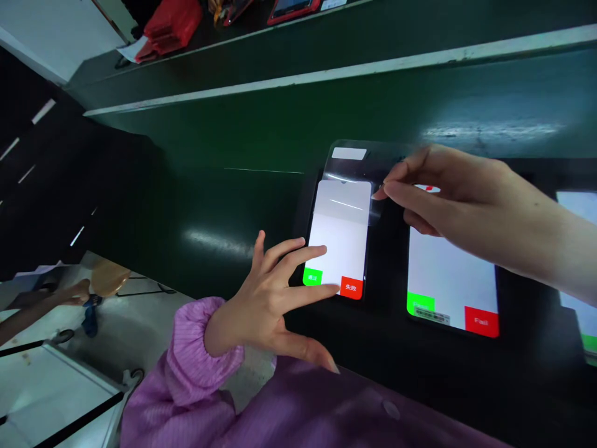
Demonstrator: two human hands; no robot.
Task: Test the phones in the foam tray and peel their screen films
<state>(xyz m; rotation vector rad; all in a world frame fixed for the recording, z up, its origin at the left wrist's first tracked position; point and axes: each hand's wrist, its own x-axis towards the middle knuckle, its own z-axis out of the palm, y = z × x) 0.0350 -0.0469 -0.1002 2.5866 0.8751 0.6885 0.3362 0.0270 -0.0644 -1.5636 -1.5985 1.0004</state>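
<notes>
A phone [339, 242] with a lit white screen lies on the dark table; its lower corners show a green and a red button. Over its upper part is a clear plastic film [373, 163], lifted past the phone's top edge, with a white label on it. My right hand [448, 193] pinches the film's right side between thumb and fingers. My left hand [275, 292] is spread open at the phone's lower left, its fingertips over the screen's edge. Under my right wrist lies a second phone [450, 270], partly hidden, with green and red buttons and a small barcode sticker.
A third lit screen [578, 249] is partly cut off at the right edge. A raised green shelf [280, 56] runs along the back, bearing red bags [172, 25] and a red-framed device [293, 7]. At far left are another person's hand [77, 291] and a white cart [56, 398].
</notes>
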